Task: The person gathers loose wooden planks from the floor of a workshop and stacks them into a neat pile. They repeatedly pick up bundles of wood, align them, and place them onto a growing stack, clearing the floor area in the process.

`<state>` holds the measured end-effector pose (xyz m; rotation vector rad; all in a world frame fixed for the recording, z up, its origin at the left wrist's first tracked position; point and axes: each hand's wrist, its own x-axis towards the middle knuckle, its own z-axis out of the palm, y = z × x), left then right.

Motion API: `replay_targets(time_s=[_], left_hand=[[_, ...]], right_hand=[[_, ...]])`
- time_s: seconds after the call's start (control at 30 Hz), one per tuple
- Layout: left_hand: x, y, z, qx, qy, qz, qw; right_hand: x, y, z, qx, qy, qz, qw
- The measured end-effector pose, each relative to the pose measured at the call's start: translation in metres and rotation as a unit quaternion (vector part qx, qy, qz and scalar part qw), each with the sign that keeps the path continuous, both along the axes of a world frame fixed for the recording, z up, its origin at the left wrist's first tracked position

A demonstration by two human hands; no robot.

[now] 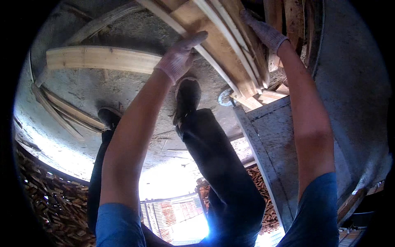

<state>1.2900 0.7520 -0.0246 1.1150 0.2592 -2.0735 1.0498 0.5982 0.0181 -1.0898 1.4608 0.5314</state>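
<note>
Both my hands wear pale knitted gloves with darker fingertips. A bundle of long wooden boards (222, 55) leans between them, tilted, its lower end near the metal panel's corner. My left hand (179, 57) is closed at the bundle's left edge, its thumb lying across the near board; the other fingers are mostly hidden beneath. On the bundle's right side, my right hand (265, 32) presses against the outer board with its fingers reaching along it. Short wood offcuts (269, 96) lie under the bundle's lower end.
A single curved-looking plank (103, 58) lies left of my left hand. Narrow strips (68, 111) rest on the dusty floor (152, 99) by my left shoe (109, 117). To the right stands a grey metal panel (271, 136). More upright timber (294, 24) stands behind my right hand.
</note>
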Motion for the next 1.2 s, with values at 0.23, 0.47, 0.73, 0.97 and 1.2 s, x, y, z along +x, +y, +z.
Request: replay_targets(time_s=[0.23,0.47,0.73,0.97,1.2], left_hand=[[0.046,0.030,0.028,-0.125,-0.115,0.107,0.980],[0.174,0.023,0.121,-0.101,-0.371,0.094,0.918],[0.278,0.072,0.120,0.007,-0.388,0.171,0.906],[0.299,0.086,0.055,0.016,-0.260,0.213,0.942],[0.322,0.105,0.026,0.015,-0.182,0.182,0.966]], right_hand=[[0.080,-0.008,0.042,-0.109,-0.038,0.048,0.992],[0.194,0.045,0.000,-0.284,-0.349,0.003,0.893],[0.326,0.099,0.051,-0.171,-0.135,0.032,0.975],[0.314,0.125,-0.021,-0.213,-0.104,0.054,0.970],[0.322,0.134,-0.010,-0.061,-0.140,-0.077,0.985]])
